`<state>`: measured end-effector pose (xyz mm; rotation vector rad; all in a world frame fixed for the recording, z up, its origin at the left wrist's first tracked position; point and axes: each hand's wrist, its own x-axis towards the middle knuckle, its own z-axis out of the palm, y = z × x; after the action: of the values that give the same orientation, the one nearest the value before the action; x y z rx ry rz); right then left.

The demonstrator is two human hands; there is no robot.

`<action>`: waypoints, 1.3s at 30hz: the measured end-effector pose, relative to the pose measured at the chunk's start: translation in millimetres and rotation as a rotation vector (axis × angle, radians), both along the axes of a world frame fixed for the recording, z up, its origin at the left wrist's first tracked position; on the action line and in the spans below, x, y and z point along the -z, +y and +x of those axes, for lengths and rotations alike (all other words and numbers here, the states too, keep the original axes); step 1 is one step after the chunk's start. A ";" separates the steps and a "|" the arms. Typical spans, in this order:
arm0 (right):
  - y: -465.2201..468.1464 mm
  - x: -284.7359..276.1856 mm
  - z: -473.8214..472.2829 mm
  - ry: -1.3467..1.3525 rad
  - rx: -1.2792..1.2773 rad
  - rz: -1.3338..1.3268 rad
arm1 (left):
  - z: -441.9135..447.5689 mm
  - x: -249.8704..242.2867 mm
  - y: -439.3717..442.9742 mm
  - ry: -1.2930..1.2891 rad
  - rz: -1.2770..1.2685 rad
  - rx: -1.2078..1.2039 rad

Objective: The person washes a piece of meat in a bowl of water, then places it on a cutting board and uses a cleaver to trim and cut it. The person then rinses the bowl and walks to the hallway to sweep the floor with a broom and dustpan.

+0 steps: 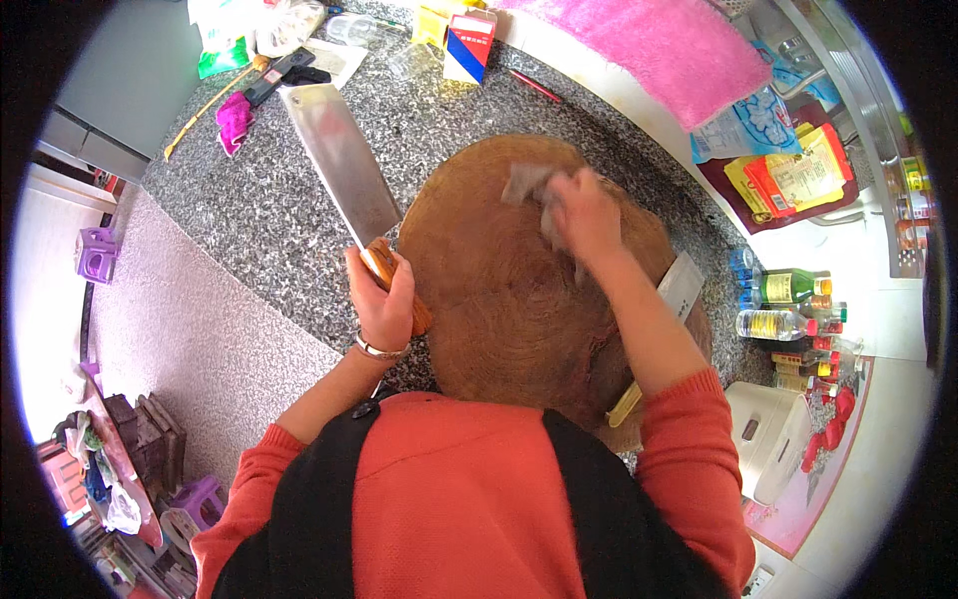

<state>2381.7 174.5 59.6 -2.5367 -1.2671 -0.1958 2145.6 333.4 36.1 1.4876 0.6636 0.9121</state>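
Observation:
My left hand (383, 299) grips the wooden handle of a broad cleaver (346, 165), whose blade points away from me over the granite counter. A thick round wooden chopping block (494, 299) stands in front of me. On its far right part, my right hand (587, 217) holds a greyish cloth (530, 183) against the wood; both are blurred. A second knife (679, 286) lies along the block's right side, its pale handle towards me, and my right forearm covers its middle.
A red, white and blue carton (469, 49) and a red pen (536, 86) are at the back of the counter (247, 210). Several bottles (775, 325) and a cream container (756, 442) stand at right. A pink towel (644, 52) hangs over the far edge. A magenta cloth (234, 120) lies far left.

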 end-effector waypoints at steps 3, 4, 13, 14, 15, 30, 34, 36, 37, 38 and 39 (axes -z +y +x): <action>38.7 6.2 50.3 -0.038 0.240 0.042 | -1.0 -8.1 -0.3 0.161 0.149 0.034; 43.8 9.0 55.7 0.004 0.256 0.043 | -1.7 -11.9 0.0 0.211 0.157 0.045; -65.0 -8.5 -135.9 0.454 -0.451 -0.265 | 20.6 -33.6 5.0 0.422 0.733 0.196; -78.6 -11.9 -154.6 0.503 -0.494 -0.304 | 24.0 -35.6 6.1 0.465 0.781 0.236; -89.4 -14.4 -166.1 0.483 -0.483 -0.348 | 27.5 -37.7 6.5 0.508 0.833 0.275; -27.1 2.1 34.8 -0.021 0.302 -0.043 | 44.3 -34.5 0.1 0.742 1.087 0.453; -52.1 -2.1 -60.0 0.227 0.047 -0.155 | 42.6 -34.0 1.5 0.733 1.102 0.462; -70.0 -1.2 -120.4 0.338 -0.143 -0.158 | 42.3 -33.8 1.9 0.741 1.093 0.475; -78.9 -3.3 -143.1 0.420 -0.259 -0.191 | 42.3 -33.5 1.6 0.755 1.092 0.480; -87.6 -7.1 -163.6 0.449 -0.317 -0.216 | 41.6 -33.5 1.9 0.764 1.092 0.483; -92.5 -9.3 -175.9 0.508 -0.396 -0.294 | 40.8 -33.5 1.8 0.775 1.093 0.483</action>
<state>2205.8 82.0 68.9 -2.2609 -1.6147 0.7176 2186.4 335.2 69.5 2.8907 0.2613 0.2375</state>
